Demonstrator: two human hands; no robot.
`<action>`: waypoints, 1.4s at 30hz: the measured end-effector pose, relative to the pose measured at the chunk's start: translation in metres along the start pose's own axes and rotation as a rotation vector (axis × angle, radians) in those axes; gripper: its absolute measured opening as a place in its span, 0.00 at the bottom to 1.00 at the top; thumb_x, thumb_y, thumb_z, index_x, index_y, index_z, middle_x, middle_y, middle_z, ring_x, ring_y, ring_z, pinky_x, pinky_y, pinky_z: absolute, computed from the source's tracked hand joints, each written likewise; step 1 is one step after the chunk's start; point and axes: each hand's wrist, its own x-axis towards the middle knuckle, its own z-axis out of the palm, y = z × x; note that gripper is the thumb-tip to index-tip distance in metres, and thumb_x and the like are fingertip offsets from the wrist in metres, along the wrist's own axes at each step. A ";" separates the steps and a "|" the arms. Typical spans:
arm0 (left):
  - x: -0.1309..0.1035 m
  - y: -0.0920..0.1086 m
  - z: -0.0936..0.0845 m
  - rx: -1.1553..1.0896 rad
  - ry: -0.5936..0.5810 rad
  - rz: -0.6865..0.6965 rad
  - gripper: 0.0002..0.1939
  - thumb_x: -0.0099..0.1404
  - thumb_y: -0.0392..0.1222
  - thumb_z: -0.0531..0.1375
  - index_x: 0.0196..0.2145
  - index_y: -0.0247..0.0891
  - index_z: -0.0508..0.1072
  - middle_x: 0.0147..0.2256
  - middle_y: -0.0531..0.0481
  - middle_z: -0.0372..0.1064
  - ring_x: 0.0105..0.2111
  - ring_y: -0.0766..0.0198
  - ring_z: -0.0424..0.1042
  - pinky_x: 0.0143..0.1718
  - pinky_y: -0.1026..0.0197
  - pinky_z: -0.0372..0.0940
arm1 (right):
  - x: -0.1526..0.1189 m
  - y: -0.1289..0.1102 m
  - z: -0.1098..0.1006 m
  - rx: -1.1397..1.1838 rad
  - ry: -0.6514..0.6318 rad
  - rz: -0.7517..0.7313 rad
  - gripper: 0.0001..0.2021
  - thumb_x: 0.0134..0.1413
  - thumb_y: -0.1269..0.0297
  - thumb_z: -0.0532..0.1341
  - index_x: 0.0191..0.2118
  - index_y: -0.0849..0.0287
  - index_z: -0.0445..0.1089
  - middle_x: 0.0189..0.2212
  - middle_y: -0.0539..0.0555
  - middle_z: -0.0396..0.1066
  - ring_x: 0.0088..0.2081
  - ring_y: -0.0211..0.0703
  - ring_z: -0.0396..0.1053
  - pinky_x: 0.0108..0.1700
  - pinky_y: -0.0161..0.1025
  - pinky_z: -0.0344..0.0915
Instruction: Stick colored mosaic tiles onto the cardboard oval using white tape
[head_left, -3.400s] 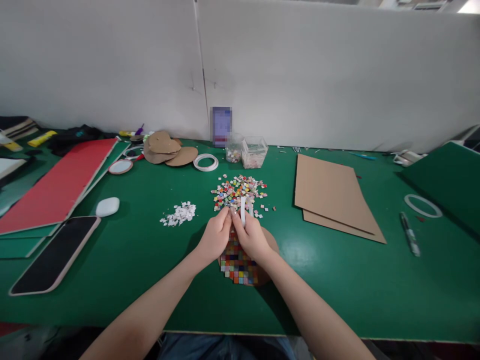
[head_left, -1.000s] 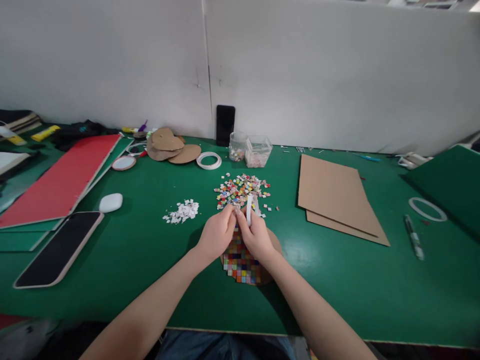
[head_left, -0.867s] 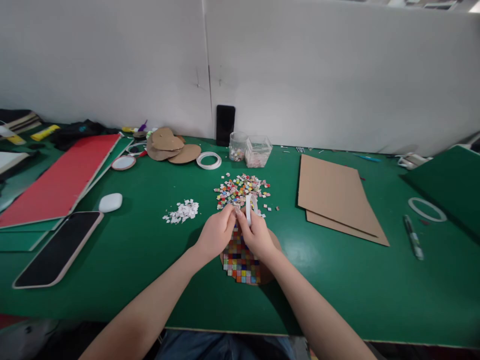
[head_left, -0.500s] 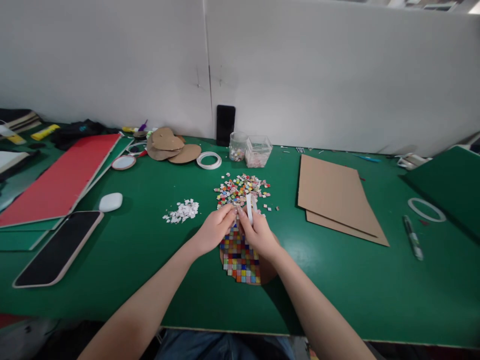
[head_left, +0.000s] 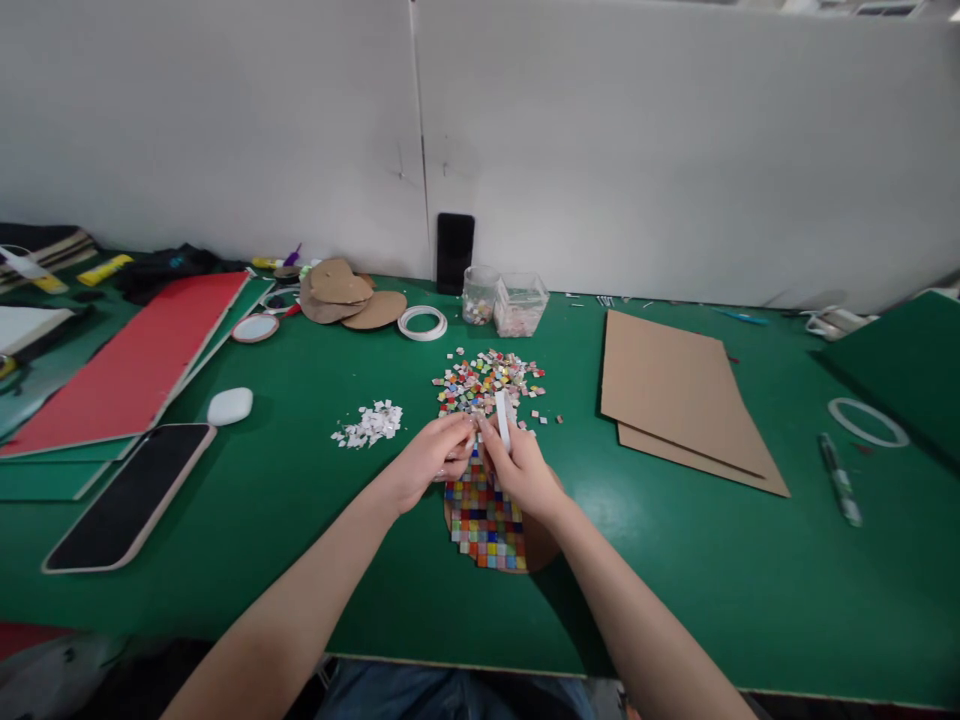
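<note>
Both hands meet above a brown cardboard piece (head_left: 541,545) partly covered with rows of colourful mosaic tiles (head_left: 487,525). My right hand (head_left: 521,470) is closed around a white roll of tape (head_left: 502,420), seen nearly edge-on. With fingertips pinched, my left hand (head_left: 429,460) touches the right thumb and finger; whatever sits between its fingers is too small to make out. Just beyond the hands lies a heap of loose mosaic tiles (head_left: 491,378). To the left is a small pile of white paper scraps (head_left: 369,424).
Behind the tiles stand two clear containers (head_left: 520,305) and an upright phone (head_left: 455,252). Cardboard sheets (head_left: 675,390) and a pen (head_left: 840,480) lie to the right. On the left are a large phone (head_left: 131,500), a white case (head_left: 230,406), a red board (head_left: 135,360) and cardboard rounds (head_left: 337,290).
The view has shifted slightly, so everything sits a little further right. My left fingers have curled more and the tape roll has turned a little; the hands remain together.
</note>
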 end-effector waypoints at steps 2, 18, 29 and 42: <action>-0.001 0.004 -0.001 -0.029 0.001 0.020 0.13 0.66 0.45 0.48 0.25 0.38 0.53 0.18 0.61 0.42 0.13 0.78 0.40 0.15 0.69 0.37 | 0.000 0.001 0.001 0.047 0.000 0.026 0.16 0.61 0.56 0.46 0.25 0.57 0.54 0.16 0.45 0.55 0.18 0.34 0.55 0.23 0.34 0.53; 0.000 0.005 0.000 0.048 0.087 0.074 0.14 0.66 0.49 0.46 0.28 0.38 0.58 0.18 0.60 0.46 0.13 0.76 0.44 0.14 0.69 0.42 | 0.000 0.004 0.004 0.183 0.067 0.119 0.17 0.60 0.53 0.47 0.23 0.57 0.54 0.14 0.44 0.54 0.16 0.33 0.53 0.19 0.32 0.53; -0.001 0.006 0.001 0.093 0.138 0.101 0.16 0.64 0.48 0.49 0.23 0.37 0.56 0.18 0.60 0.47 0.14 0.76 0.45 0.15 0.68 0.42 | -0.001 0.006 0.005 0.157 0.111 0.143 0.17 0.59 0.54 0.48 0.24 0.57 0.56 0.14 0.44 0.54 0.15 0.32 0.52 0.17 0.32 0.51; -0.007 0.025 -0.018 0.335 0.358 0.267 0.15 0.62 0.48 0.54 0.23 0.37 0.61 0.19 0.57 0.62 0.14 0.75 0.54 0.17 0.68 0.52 | -0.001 0.006 0.005 0.165 0.088 0.158 0.16 0.60 0.54 0.48 0.24 0.56 0.55 0.14 0.44 0.54 0.15 0.32 0.52 0.17 0.32 0.52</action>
